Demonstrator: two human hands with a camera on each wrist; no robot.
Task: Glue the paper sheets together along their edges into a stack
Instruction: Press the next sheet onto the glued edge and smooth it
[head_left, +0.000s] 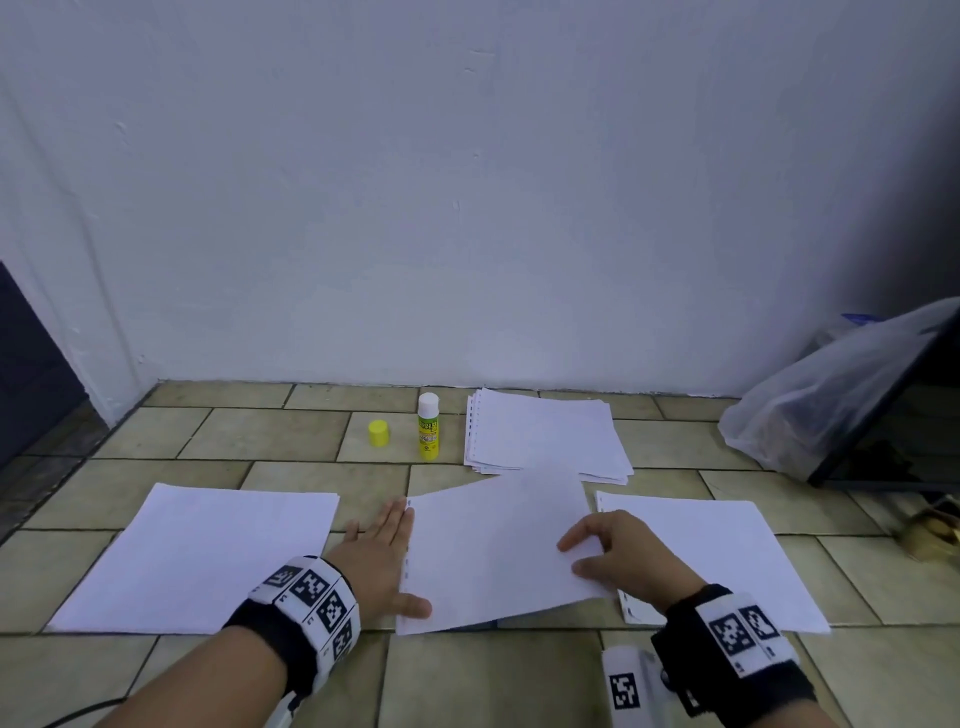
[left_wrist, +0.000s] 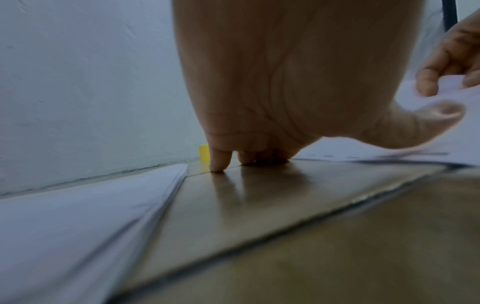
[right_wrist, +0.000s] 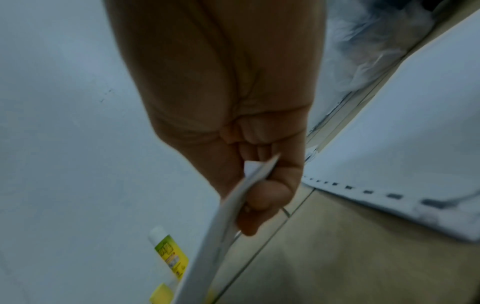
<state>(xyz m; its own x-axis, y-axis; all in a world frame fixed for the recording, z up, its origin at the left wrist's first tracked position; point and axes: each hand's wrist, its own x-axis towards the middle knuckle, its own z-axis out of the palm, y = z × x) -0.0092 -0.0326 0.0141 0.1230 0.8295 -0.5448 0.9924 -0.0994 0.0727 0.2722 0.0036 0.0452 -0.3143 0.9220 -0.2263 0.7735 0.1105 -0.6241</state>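
Right hand (head_left: 618, 558) pinches punched sheet (head_left: 498, 551); left hand (head_left: 382, 551) flat, fingers straight, at its edge. Glue stick (head_left: 428, 427) label unreadable.

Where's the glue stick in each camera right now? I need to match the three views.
Head: the glue stick stands upright and uncapped on the floor tiles, upper centre, right of the yellow cap.
Left wrist: not in view; only the yellow cap shows behind the left hand.
Right wrist: the glue stick is at bottom centre-left, partly behind the held sheet.
Shared landmark: the yellow cap, in all three.
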